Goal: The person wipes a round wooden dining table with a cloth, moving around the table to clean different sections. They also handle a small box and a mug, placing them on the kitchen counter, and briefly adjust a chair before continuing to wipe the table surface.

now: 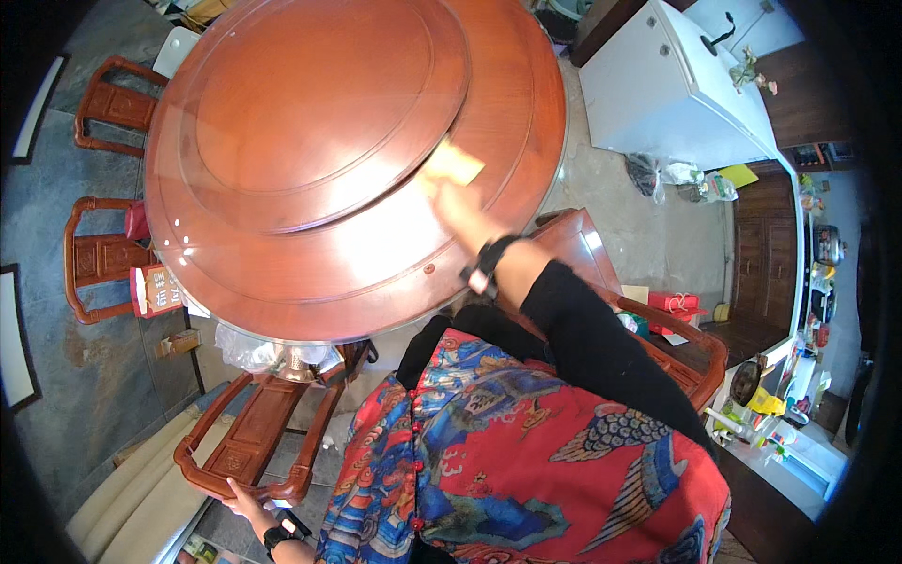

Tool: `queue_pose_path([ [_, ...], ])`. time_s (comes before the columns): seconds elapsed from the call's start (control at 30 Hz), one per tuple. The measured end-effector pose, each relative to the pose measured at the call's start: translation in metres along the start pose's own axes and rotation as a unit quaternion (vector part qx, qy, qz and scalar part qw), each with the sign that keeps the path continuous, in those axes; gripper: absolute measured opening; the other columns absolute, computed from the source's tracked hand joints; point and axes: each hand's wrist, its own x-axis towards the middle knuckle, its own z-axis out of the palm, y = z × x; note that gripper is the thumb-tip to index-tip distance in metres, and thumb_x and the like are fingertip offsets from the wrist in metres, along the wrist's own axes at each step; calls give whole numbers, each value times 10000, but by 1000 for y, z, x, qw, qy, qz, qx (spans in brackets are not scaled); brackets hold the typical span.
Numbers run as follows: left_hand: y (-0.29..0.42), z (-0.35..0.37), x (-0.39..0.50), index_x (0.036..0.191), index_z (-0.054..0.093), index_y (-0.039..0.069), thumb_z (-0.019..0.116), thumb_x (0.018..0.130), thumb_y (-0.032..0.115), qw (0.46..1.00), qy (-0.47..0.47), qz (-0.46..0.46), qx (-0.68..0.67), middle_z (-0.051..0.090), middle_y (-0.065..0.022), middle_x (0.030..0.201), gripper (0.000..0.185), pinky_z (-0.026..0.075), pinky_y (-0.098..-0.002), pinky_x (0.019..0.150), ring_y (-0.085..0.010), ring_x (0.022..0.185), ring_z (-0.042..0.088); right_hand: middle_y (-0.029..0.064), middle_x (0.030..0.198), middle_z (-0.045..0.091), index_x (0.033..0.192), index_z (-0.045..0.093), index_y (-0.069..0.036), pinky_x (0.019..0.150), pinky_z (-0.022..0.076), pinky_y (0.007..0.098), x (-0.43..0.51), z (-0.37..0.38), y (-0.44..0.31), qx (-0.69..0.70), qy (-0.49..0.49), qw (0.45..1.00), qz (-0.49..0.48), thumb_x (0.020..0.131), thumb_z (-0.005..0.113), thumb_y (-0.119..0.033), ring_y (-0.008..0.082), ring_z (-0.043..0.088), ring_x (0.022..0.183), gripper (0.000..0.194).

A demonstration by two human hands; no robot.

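Observation:
A round reddish-brown wooden table (303, 268) with a raised turntable (317, 92) on it lies before me. My right hand (445, 196), blurred, holds a yellow cloth (456, 163) on the tabletop beside the turntable's rim; its fingers are partly hidden. At the lower left, my left hand (246, 502) rests on the top rail of a carved wooden chair (243, 451), and something pale shows beside the fingers. Both wrists wear black straps.
More wooden chairs (106, 257) stand at the left, with a red and cream paper bag (156, 290) by the table edge. Plastic bags (246, 349) hang under the near edge. Another chair (694, 345) is close on my right. A white refrigerator (634, 99) stands at the upper right.

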Motion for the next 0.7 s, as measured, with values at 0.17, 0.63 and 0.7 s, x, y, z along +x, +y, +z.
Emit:
queue_pose_path([
  [0.17, 2, 5, -3, 1410, 352, 16, 604, 849, 497, 965, 125, -10, 231, 452, -282, 1339, 781, 474, -492, 931, -434, 1138, 528, 181, 1126, 643, 1221, 606, -103, 900, 494, 377, -2, -17, 27, -364, -135, 900, -199, 870, 603, -367, 323, 629, 1021, 439],
  [0.63, 80, 17, -74, 1230, 480, -133, 534, 888, 178, 970, 176, 76, 151, 549, -371, 1143, 465, 460, -477, 943, -479, 1068, 548, 113, 1401, 431, 1311, 552, -234, 1129, 175, 547, 8, 10, 18, -455, -28, 837, -303, 890, 571, -333, 258, 369, 1341, 433],
  [0.7, 100, 19, -87, 1219, 490, -135, 535, 891, 185, 970, 181, 75, 143, 558, -368, 1129, 460, 466, -474, 933, -474, 1057, 556, 94, 1420, 422, 1300, 558, -251, 1123, 161, 569, 11, 1, 17, -480, -63, 817, -314, 905, 552, -348, 234, 368, 1347, 407],
])
